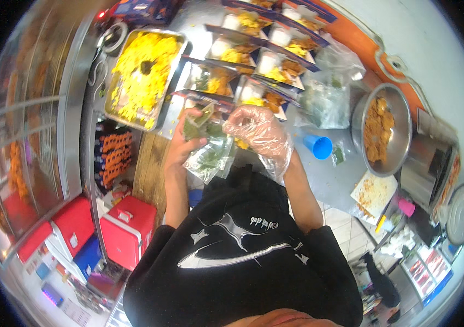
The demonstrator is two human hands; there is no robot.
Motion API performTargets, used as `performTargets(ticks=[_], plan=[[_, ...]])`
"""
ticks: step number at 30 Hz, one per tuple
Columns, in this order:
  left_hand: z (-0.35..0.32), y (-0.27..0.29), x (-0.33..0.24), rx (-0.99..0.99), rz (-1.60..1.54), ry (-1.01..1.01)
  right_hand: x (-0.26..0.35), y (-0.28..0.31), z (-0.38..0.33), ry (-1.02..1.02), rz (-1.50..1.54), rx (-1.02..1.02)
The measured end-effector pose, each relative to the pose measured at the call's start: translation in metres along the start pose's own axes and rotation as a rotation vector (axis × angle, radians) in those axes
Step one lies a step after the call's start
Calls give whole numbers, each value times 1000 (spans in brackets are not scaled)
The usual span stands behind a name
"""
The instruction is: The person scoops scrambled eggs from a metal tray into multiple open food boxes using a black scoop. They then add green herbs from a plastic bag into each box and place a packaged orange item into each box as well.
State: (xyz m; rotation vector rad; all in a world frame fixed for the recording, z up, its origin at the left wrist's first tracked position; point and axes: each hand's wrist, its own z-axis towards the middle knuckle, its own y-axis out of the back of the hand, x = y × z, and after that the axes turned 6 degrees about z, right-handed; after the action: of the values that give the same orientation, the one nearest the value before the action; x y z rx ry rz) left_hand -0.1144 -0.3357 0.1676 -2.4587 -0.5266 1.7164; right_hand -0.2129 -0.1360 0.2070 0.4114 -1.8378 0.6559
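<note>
My bare left hand (pixel 177 147) is closed on a small clear plastic bag (pixel 209 158) with something dark green in it. A transparent plastic glove covers my right hand (pixel 259 133). Its fingers are pinched at the bag's upper right edge, with the fingertips partly hidden by the glove's shine. Just beyond both hands stand several open meal boxes (pixel 232 52), holding white rice mounds, yellow food and brown pieces. The nearest box (pixel 210 79) at left also has a green item inside.
A metal tray (pixel 180 60) of yellow food lies left of the boxes. To the right are a large clear bag (pixel 324 106) of green packets, a blue cup (pixel 317 147), a metal bowl (pixel 358 117) of brown food and a crumb-covered white board (pixel 376 188). A red cooler (pixel 128 231) stands lower left.
</note>
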Motion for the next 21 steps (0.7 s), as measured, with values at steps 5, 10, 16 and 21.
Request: performTargets(ticks=[5, 10, 16, 21], plan=[[17, -9, 3, 108, -57, 8, 1, 45, -8, 53, 260, -314], [16, -7, 9, 95, -148, 30, -46, 160, 48, -283, 443, -538], [13, -9, 9, 8, -186, 91, -127, 229, 142, -252, 1108, -701], [18, -17, 2, -101, -249, 50, -89, 173, 90, -97, 579, -794]])
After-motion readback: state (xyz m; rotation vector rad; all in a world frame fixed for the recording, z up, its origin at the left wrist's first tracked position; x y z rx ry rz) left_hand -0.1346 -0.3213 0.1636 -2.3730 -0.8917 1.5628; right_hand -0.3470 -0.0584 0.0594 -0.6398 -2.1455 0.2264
